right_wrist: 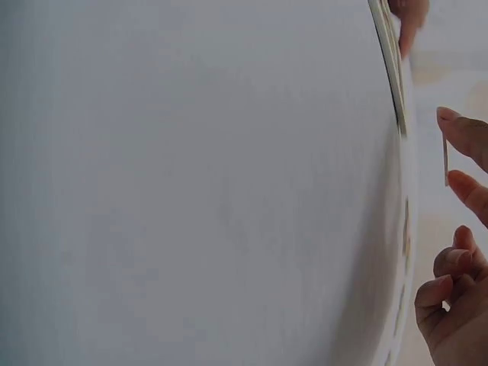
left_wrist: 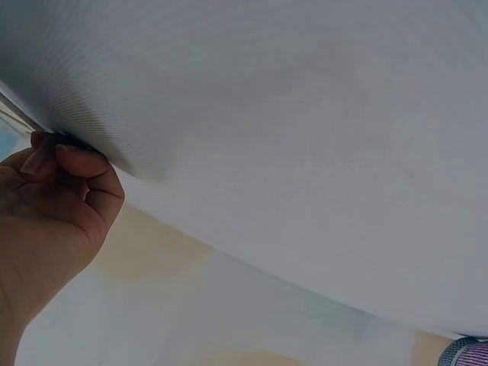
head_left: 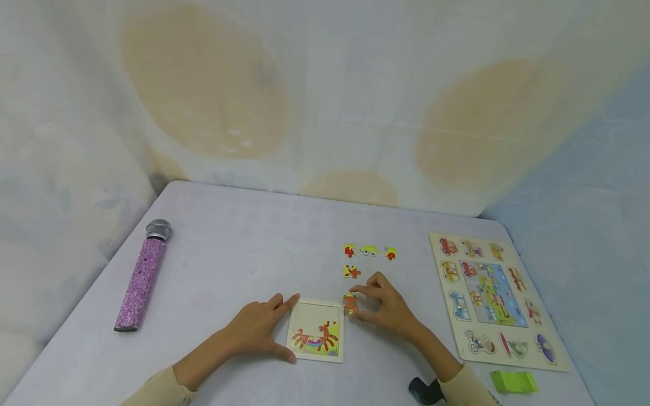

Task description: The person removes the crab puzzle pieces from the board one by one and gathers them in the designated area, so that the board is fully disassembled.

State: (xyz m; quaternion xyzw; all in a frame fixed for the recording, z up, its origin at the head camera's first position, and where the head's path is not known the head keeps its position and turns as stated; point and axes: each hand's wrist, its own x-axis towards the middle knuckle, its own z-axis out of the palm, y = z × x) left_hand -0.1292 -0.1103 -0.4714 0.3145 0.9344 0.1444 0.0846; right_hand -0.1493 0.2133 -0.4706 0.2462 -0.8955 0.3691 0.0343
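My left hand (head_left: 258, 328) holds the left side of a small wooden puzzle tray (head_left: 316, 303), forefinger at its far corner and thumb at its near corner. Fitted pieces (head_left: 316, 339) with orange animal legs and a rainbow fill the tray's near half; its far half shows bare wood. Just beyond the tray's right edge, my right hand (head_left: 388, 307) pinches an orange puzzle piece (head_left: 350, 303) between thumb and forefinger. The right wrist view shows this piece (right_wrist: 446, 160) edge-on, raised off the table. Farther back lie several loose pieces, among them a red-and-yellow one (head_left: 352, 272) and a yellow one (head_left: 369, 251).
A pink glittery microphone (head_left: 139, 282) lies at the left. On the right is a large wooden vehicle puzzle board (head_left: 500, 304), with a green block (head_left: 514, 382) in front of it. A black object (head_left: 425, 391) sits by my right sleeve. Curtains hang behind the white table (head_left: 228, 242).
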